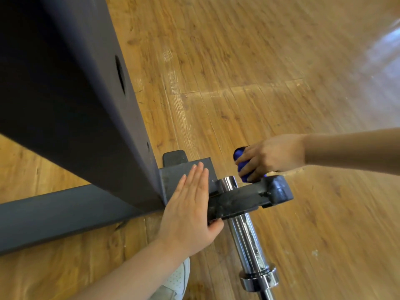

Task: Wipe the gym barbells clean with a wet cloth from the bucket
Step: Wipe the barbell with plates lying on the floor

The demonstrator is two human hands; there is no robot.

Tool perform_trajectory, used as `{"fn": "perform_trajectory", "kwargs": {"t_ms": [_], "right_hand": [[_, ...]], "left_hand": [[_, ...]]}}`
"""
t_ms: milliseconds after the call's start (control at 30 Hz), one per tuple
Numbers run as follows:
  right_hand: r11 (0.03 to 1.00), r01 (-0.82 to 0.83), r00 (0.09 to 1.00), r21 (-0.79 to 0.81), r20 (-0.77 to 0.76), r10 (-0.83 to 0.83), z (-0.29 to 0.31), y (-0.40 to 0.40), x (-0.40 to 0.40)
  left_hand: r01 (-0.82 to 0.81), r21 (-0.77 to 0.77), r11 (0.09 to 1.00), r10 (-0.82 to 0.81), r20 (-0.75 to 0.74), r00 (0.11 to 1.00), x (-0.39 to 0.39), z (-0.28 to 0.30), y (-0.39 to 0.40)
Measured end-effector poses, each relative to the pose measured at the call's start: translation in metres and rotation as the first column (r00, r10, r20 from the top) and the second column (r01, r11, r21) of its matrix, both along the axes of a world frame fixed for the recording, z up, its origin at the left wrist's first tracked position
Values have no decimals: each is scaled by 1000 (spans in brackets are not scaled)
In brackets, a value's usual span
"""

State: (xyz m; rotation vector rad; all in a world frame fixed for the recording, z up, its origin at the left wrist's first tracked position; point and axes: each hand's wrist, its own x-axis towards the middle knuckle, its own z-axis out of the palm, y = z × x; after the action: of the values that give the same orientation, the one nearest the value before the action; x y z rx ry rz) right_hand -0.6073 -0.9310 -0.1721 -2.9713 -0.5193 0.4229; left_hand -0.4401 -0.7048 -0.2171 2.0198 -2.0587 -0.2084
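A chrome barbell [246, 241] lies across a black hook-shaped holder [244, 200] on the dark rack; its sleeve end pokes out past the holder and its collar shows near the bottom edge. My left hand [190, 208] lies flat with straight fingers on the rack's bracket plate, thumb at the holder's near edge. My right hand [270, 158] grips a bunched blue cloth [241, 163] just beyond the holder's raised tip, close to the barbell's end. The bucket is out of view.
A thick dark rack upright [75, 100] fills the left side, with a grey base beam [54, 217] running along the wooden floor [259, 61]. A white shoe [179, 278] shows at the bottom.
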Motion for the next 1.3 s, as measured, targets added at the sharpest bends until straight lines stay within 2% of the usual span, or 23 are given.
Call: {"fn": "perform_trajectory", "kwargs": {"t_ms": [100, 167, 333, 400, 467, 533, 567, 667, 700, 767, 833, 933, 1033, 1067, 1100, 1133, 1167, 1233, 1300], "right_hand": [[970, 226, 963, 94, 130, -237, -5, -6, 5], [957, 258, 945, 130, 172, -278, -12, 2, 24], [991, 61, 990, 118, 119, -75, -35, 23, 40], [993, -12, 995, 119, 95, 0, -27, 20, 30], [994, -67, 998, 90, -7, 68, -12, 15, 28], [990, -143, 990, 7, 5, 143, -1, 10, 30], [989, -146, 989, 5, 12, 146, 1, 8, 34], [985, 75, 995, 157, 55, -84, -4, 20, 47], [972, 103, 990, 212, 76, -121, -9, 27, 52], [974, 24, 998, 225, 52, -37, -15, 38, 55], [979, 13, 999, 203, -43, -4, -13, 39, 52], [986, 77, 982, 148, -184, -49, 4, 34, 45], [975, 188, 864, -116, -452, -220, 17, 24, 26], [957, 241, 855, -158, -431, -287, 19, 22, 16], [935, 322, 884, -151, -305, -354, 23, 21, 7], [907, 415, 901, -75, -106, -421, 28, 24, -2], [876, 482, 873, 19, 77, -482, 32, 31, -8], [818, 553, 739, 160, 360, -570, 43, 55, -14], [784, 572, 639, 243, 467, -611, 50, 83, -18]], "left_hand": [[1, -1, 1000, -1, -1, 1000, 0, -1, -1], [7, -2, 1000, -7, -16, 1000, 0, -1, -1], [1, 0, 1000, -1, -32, 999, 0, -1, 0], [-4, 13, 1000, 4, -23, 1000, 0, 0, 0], [1, 10, 1000, -1, -30, 1000, -1, 1, -1], [9, 3, 1000, -9, -39, 999, -2, 1, -1], [11, 3, 1000, -11, -40, 999, -1, 1, -1], [10, 5, 1000, -10, -46, 999, 0, -1, -1], [9, 8, 1000, -9, -52, 999, 0, 0, 0], [6, 6, 1000, -6, -49, 999, -1, 0, -1], [5, 28, 1000, -4, -27, 1000, -1, 2, 0], [3, 55, 999, -3, -8, 1000, -2, 6, -1], [-5, 67, 998, 6, -1, 1000, -1, 9, 2], [-10, 70, 997, 9, 8, 1000, -1, 11, 2], [-17, 65, 998, 16, 13, 1000, -2, 14, 3], [-21, 75, 997, 20, 11, 1000, -2, 18, 3], [-19, 74, 997, 19, 11, 1000, -3, 22, 4], [-42, 66, 997, 43, -19, 999, -8, 26, 6], [-62, 50, 997, 63, -9, 998, -14, 27, 11]]}}
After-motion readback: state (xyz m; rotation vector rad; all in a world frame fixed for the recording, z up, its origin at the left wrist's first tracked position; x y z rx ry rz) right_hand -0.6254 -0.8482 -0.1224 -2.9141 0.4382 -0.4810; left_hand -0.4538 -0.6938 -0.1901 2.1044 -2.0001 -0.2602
